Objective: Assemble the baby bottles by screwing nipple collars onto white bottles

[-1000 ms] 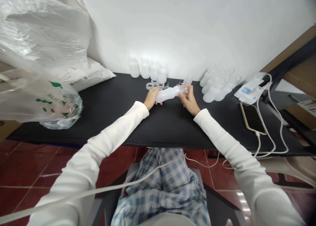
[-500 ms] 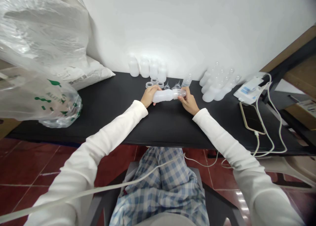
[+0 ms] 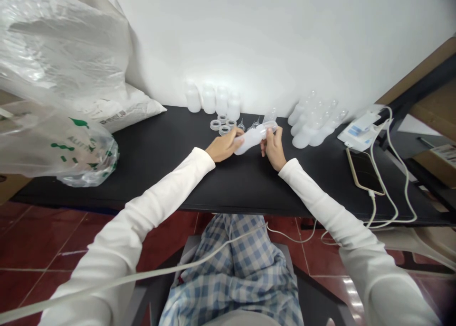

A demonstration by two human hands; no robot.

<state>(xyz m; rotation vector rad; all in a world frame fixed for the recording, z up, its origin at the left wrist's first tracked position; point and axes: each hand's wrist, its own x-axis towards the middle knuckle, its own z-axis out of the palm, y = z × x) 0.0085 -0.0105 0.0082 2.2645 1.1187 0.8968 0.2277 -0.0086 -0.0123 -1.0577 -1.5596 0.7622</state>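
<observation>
A frosted white baby bottle (image 3: 251, 138) with a clear cap is held tilted over the black table, its capped end up to the right. My left hand (image 3: 225, 146) is closed on the bottle's base. At the neck and cap, the fingers of my right hand (image 3: 273, 146) grip the other end. Just beyond the hands lie several white collar rings (image 3: 224, 130) and a few clear nipples (image 3: 241, 125). Behind the right hand is a clear cap (image 3: 271, 114), partly hidden.
Several uncapped bottles (image 3: 209, 99) stand along the wall. A cluster of capped bottles (image 3: 313, 122) leans at the right, beside a white box (image 3: 359, 129) and a charging phone (image 3: 364, 170) with cables. Plastic bags (image 3: 85, 148) fill the left end of the black table (image 3: 160, 174).
The bottle has shifted right and tilted, its capped end rising. My left hand has moved right with it. The rings, partly covered before, now show more fully.
</observation>
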